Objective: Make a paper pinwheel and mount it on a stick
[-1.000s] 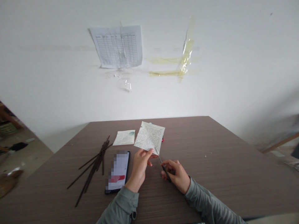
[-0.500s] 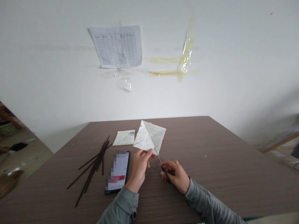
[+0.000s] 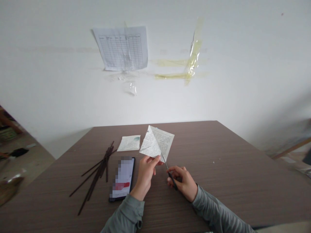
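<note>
A square sheet of printed paper (image 3: 164,141) with a diagonal crease is pinched at its lower edge between the thumb and fingers of my left hand (image 3: 146,171). My right hand (image 3: 184,183) is closed around the black handles of what look like scissors (image 3: 172,180). Their thin metal blade points up and away, meeting the paper's lower edge in line with the crease. How wide the blades stand apart cannot be made out. Both hands are above the table, in front of me.
Left of my left forearm lies a phone (image 3: 125,176) with its screen partly blurred. Several thin dark sticks (image 3: 97,171) lie crossed further left. Another piece of paper (image 3: 129,143) rests behind the phone. The brown table (image 3: 233,174) meets a white wall carrying a taped printed form (image 3: 123,48).
The printed sheet has shifted slightly to the right and a little toward me. A small red spot behind its right edge is now out of sight. My hands have barely moved.
</note>
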Action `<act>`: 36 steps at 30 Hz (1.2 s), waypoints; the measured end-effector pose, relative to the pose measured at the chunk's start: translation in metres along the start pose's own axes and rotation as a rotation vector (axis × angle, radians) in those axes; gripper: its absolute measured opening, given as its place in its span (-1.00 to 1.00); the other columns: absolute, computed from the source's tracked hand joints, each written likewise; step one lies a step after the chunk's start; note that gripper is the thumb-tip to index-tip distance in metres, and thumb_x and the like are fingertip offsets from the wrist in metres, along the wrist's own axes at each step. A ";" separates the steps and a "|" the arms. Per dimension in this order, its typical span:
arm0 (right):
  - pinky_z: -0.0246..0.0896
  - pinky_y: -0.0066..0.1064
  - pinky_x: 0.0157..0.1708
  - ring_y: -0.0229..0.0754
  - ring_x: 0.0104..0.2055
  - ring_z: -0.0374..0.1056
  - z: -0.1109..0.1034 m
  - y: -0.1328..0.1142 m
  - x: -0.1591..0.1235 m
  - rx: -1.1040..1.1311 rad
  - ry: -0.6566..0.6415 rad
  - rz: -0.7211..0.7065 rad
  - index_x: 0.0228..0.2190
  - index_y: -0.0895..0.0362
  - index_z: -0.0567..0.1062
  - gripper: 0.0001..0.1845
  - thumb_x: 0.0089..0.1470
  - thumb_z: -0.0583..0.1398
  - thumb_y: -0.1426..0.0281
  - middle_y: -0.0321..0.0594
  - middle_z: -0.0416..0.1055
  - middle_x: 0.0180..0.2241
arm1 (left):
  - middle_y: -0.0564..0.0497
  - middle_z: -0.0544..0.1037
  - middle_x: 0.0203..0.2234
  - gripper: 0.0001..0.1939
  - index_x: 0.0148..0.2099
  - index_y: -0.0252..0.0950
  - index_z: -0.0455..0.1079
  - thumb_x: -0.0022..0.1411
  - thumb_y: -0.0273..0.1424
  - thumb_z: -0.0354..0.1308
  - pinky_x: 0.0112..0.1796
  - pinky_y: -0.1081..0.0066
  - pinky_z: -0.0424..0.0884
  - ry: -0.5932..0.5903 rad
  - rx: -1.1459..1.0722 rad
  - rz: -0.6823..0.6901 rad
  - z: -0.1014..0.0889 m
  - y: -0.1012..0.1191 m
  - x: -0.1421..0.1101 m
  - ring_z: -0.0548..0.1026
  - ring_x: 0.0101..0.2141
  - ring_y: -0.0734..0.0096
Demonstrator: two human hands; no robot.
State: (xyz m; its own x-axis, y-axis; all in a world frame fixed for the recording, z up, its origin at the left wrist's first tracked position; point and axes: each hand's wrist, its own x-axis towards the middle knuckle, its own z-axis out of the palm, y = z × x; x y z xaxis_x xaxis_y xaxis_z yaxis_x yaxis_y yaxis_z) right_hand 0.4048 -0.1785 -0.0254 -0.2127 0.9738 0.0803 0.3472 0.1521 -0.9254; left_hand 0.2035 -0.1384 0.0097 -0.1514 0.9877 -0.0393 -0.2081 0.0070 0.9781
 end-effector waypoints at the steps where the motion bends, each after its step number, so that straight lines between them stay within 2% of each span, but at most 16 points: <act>1: 0.43 0.49 0.51 0.42 -0.23 0.81 0.000 0.001 0.000 -0.011 0.000 -0.003 -0.06 -0.10 0.81 -0.32 0.20 0.49 -0.40 -0.14 0.83 -0.40 | -0.13 0.87 -0.36 -0.55 -0.25 -0.20 0.68 -0.07 -0.09 0.74 -0.61 0.52 0.18 -0.001 -0.002 0.000 0.000 0.000 0.000 0.87 -0.36 0.04; 5: 0.47 0.50 0.50 0.40 -0.21 0.83 0.001 0.005 0.001 -0.046 0.002 -0.023 -0.04 -0.05 0.81 -0.29 0.25 0.44 -0.40 -0.11 0.84 -0.39 | -0.10 0.86 -0.38 -0.53 -0.24 -0.20 0.70 -0.08 -0.08 0.74 -0.62 0.53 0.17 -0.004 -0.002 0.003 0.001 0.002 -0.001 0.86 -0.38 0.06; 14: 0.50 0.46 0.46 0.44 -0.21 0.84 -0.001 0.004 0.000 -0.022 0.012 -0.041 -0.10 -0.09 0.83 -0.39 0.25 0.49 -0.34 -0.12 0.83 -0.41 | -0.13 0.88 -0.35 -0.56 -0.23 -0.21 0.71 -0.09 -0.09 0.69 -0.62 0.54 0.14 0.008 -0.001 -0.009 0.004 0.004 -0.003 0.83 -0.40 0.12; 21: 0.47 0.43 0.51 0.34 -0.28 0.81 0.000 0.007 0.001 -0.016 -0.002 -0.034 -0.08 -0.06 0.82 -0.38 0.28 0.48 -0.33 -0.13 0.83 -0.41 | -0.13 0.87 -0.36 -0.55 -0.23 -0.22 0.72 -0.09 -0.08 0.68 -0.62 0.54 0.16 0.000 0.007 -0.001 0.003 0.006 -0.003 0.83 -0.39 0.10; 30: 0.48 0.39 0.51 0.29 -0.26 0.82 0.001 0.011 0.001 -0.030 0.003 -0.044 -0.06 -0.06 0.81 -0.45 0.30 0.50 -0.25 -0.18 0.83 -0.41 | -0.14 0.88 -0.35 -0.57 -0.24 -0.23 0.71 -0.08 -0.13 0.73 -0.62 0.55 0.16 -0.004 -0.004 -0.008 0.001 0.004 -0.002 0.85 -0.39 0.11; 36: 0.41 0.47 0.53 0.36 -0.18 0.84 0.000 0.010 0.001 -0.061 -0.032 -0.025 0.03 -0.03 0.79 -0.33 0.35 0.41 -0.33 -0.11 0.88 -0.35 | -0.09 0.84 -0.43 -0.63 -0.30 -0.22 0.69 -0.06 -0.18 0.71 -0.64 0.55 0.15 -0.010 0.009 -0.021 0.001 0.004 -0.001 0.84 -0.42 0.10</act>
State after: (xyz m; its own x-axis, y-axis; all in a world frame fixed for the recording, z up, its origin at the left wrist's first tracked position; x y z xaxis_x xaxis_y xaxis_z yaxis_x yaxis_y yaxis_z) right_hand 0.4082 -0.1760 -0.0348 -0.2506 0.9639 0.0906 0.3960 0.1875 -0.8989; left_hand 0.2040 -0.1395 0.0135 -0.1374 0.9888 -0.0583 -0.2030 0.0295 0.9787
